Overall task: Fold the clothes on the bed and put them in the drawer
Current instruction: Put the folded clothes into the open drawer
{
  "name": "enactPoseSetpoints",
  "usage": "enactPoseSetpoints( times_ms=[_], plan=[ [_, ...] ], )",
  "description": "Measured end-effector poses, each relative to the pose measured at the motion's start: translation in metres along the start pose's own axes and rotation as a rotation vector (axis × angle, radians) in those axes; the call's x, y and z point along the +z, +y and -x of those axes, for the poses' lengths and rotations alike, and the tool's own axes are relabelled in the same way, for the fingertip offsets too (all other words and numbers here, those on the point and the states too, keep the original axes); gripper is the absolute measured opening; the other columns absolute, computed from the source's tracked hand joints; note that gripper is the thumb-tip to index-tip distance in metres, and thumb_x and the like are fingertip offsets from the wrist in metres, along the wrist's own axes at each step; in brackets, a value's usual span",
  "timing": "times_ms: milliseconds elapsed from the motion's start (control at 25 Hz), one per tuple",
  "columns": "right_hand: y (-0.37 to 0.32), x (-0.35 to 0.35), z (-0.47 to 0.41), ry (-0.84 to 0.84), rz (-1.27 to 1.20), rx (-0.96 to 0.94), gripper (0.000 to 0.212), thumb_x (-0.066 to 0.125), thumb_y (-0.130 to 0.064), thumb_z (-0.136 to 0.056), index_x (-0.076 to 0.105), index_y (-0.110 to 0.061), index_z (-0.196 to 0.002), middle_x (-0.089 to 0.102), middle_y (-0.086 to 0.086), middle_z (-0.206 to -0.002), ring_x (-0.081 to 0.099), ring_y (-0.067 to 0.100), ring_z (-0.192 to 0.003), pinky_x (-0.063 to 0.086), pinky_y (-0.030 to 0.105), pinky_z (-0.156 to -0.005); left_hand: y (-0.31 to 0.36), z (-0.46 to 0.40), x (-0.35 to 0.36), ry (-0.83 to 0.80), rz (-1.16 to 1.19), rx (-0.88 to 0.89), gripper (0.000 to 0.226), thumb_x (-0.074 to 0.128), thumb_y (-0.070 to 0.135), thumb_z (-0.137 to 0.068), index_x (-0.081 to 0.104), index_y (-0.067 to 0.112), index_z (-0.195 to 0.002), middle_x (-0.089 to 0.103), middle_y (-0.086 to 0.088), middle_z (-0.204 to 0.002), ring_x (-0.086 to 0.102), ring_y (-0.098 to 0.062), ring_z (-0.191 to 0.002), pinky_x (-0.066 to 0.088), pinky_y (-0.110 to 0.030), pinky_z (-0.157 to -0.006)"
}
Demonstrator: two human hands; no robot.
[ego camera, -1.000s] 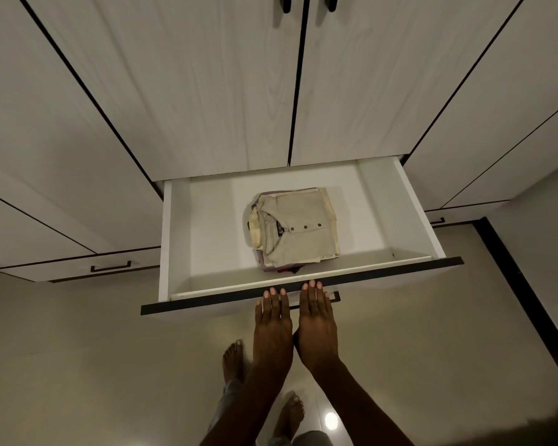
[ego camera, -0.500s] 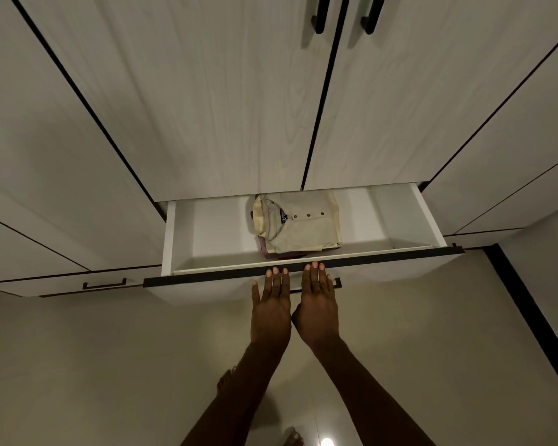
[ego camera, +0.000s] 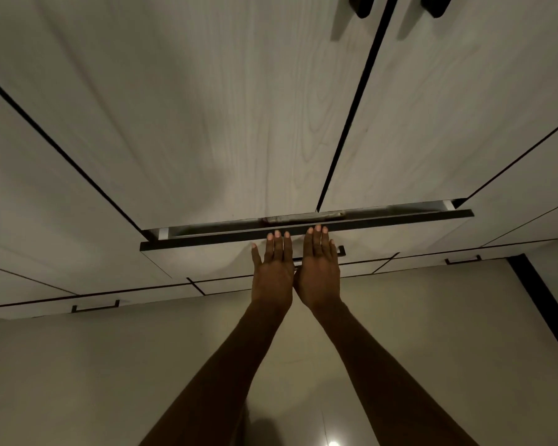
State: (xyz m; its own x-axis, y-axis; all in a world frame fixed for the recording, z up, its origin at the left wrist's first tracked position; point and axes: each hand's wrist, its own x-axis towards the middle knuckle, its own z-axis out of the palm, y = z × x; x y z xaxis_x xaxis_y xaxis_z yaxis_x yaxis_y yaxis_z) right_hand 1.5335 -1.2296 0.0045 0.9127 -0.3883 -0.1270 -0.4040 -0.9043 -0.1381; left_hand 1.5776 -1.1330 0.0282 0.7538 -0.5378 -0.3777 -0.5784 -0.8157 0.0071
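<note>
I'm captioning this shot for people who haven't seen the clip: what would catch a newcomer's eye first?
Two bare hands, the left hand and the right hand, lie flat side by side against the front of a drawer at the middle of the frame. The drawer is nearly shut, and a thin strip of folded clothes shows through the gap. Tall pale wardrobe doors fill everything above.

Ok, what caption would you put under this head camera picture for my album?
Both flat hands, left hand and right hand, press the nearly shut drawer, folded clothes barely showing.
</note>
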Motion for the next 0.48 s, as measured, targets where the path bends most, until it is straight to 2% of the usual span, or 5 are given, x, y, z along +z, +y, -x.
enactPoseSetpoints(
  times_ms=[160, 320, 480],
  plan=[
    [-0.005, 0.012, -0.028, 0.076, 0.015, 0.016, 0.102, 0.063, -0.045, -0.094, 0.002, 0.001, -0.161, -0.003, 0.023, -0.17, -0.004, 0.037, -0.158, 0.003, 0.048, -0.129, -0.006, -0.027, 0.005, 0.072, -0.02, -0.002, 0.105, 0.053, 0.044, -0.102, -0.029, 0.003, -0.153, -0.026, -0.022, -0.165, -0.021, -0.039, -0.153, -0.006, -0.066, -0.122],
    [-0.007, 0.018, -0.04, 0.116, 0.095, 0.039, 0.101, 0.067, -0.045, -0.091, 0.01, 0.005, -0.16, 0.008, 0.027, -0.168, 0.007, 0.039, -0.157, 0.007, 0.048, -0.127, -0.004, -0.037, 0.013, 0.157, -0.028, 0.019, 0.099, 0.043, 0.046, -0.105, -0.032, -0.004, -0.146, -0.023, -0.029, -0.163, -0.018, -0.045, -0.152, -0.002, -0.067, -0.122],
    [-0.007, 0.027, -0.044, 0.141, 0.128, 0.04, 0.109, 0.068, -0.048, -0.088, 0.004, 0.005, -0.16, 0.006, 0.028, -0.168, 0.006, 0.041, -0.157, 0.013, 0.05, -0.128, -0.008, -0.045, 0.019, 0.22, -0.071, 0.032, 0.101, 0.047, 0.047, -0.103, -0.024, -0.005, -0.152, -0.02, -0.03, -0.163, -0.015, -0.047, -0.152, -0.002, -0.07, -0.119]
  ],
)
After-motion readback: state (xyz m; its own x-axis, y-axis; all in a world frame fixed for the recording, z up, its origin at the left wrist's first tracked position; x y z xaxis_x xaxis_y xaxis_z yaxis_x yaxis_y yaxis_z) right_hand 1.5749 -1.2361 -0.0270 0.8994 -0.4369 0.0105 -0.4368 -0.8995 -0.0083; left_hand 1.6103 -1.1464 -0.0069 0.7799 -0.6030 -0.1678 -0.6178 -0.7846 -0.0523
